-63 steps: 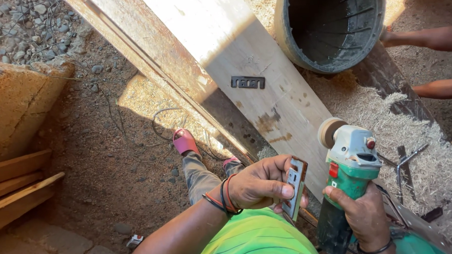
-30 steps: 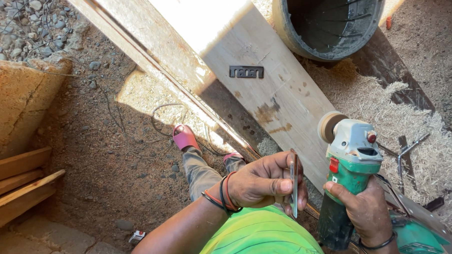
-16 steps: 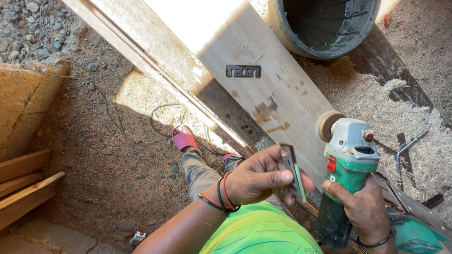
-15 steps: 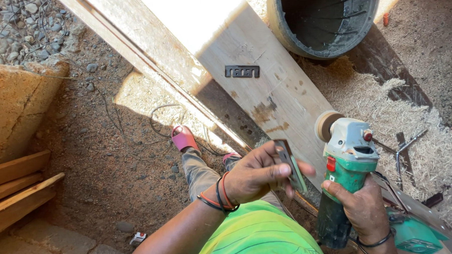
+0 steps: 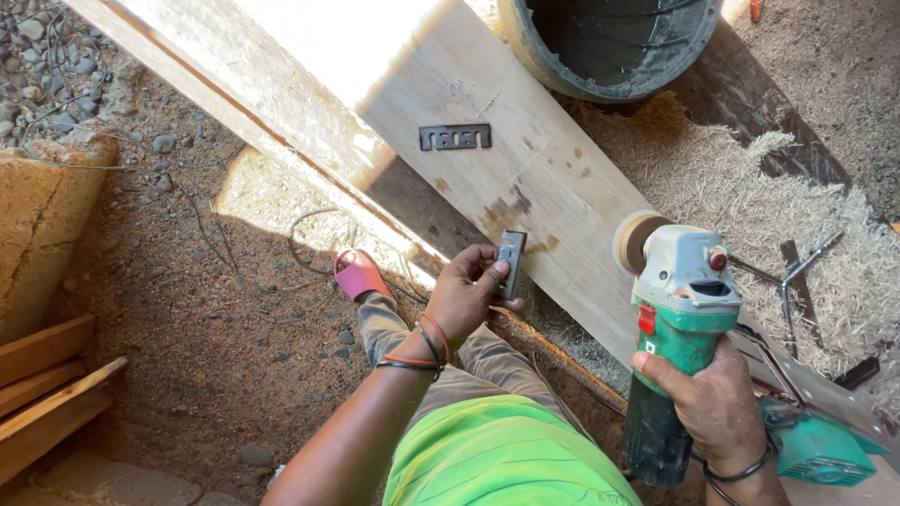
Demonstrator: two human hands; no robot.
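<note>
My left hand [image 5: 464, 292] pinches a small flat grey metal blade [image 5: 511, 262] and holds it against the near edge of a wide pale wooden plank [image 5: 527, 170]. My right hand [image 5: 713, 403] grips the body of a green and grey angle grinder [image 5: 677, 325], whose tan sanding disc [image 5: 634, 240] rests at the plank's edge, just right of the blade. A second slotted metal blade [image 5: 455, 137] lies flat on the plank farther up.
A black rubber tub [image 5: 612, 33] stands beyond the plank. Wood shavings [image 5: 757, 192] cover the ground at right, with a metal wrench [image 5: 800, 271] and a teal power tool [image 5: 821, 445]. My pink sandal [image 5: 358, 274] is on the dirt. Wooden boards [image 5: 36, 397] lie at left.
My left hand has moved forward and up with the blade, from beside the grinder to the plank's edge. The grinder and my right hand have stayed about where they were.
</note>
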